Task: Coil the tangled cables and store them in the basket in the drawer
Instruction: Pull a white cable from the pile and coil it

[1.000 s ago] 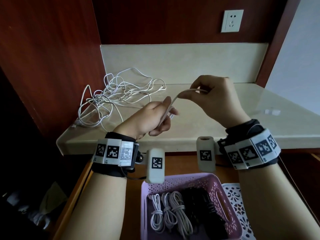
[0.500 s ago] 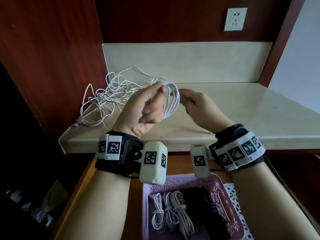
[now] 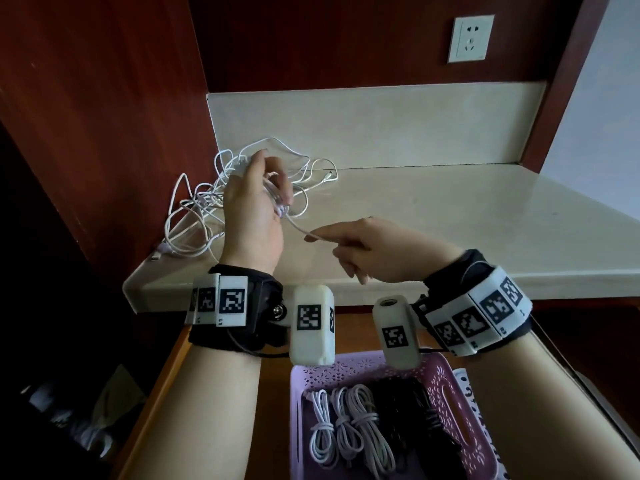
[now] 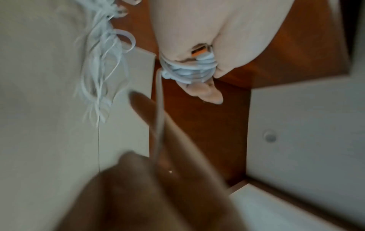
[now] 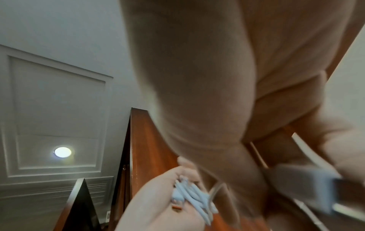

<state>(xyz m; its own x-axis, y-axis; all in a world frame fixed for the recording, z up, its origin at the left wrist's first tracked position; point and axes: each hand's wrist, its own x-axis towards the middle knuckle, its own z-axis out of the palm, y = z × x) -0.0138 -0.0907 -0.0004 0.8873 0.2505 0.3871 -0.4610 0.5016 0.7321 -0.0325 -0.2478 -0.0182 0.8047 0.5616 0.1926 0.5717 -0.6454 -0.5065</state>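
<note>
My left hand (image 3: 252, 209) is raised over the counter's left side and grips a small coil of white cable (image 4: 187, 70) in its curled fingers. A short tail of that cable (image 3: 298, 227) runs down and right to my right hand (image 3: 360, 247), which pinches it near the end between thumb and forefinger. The right wrist view shows the same coil (image 5: 189, 198) in the left palm. Behind the left hand, a tangle of white cables (image 3: 194, 216) lies on the counter. A purple basket (image 3: 446, 382) in the open drawer (image 3: 162, 382) holds several coiled white and black cables.
The beige countertop (image 3: 450, 220) stretches to the right, and dark red wood panels close in the left and back. A wall socket (image 3: 470, 38) sits high on the back panel. A white perforated piece (image 3: 465, 379) lies next to the basket's right side.
My hands have come apart. The left hand carried the coil up and back toward the tangle, while the right hand dropped lower and now holds the cable's tail stretched between them.
</note>
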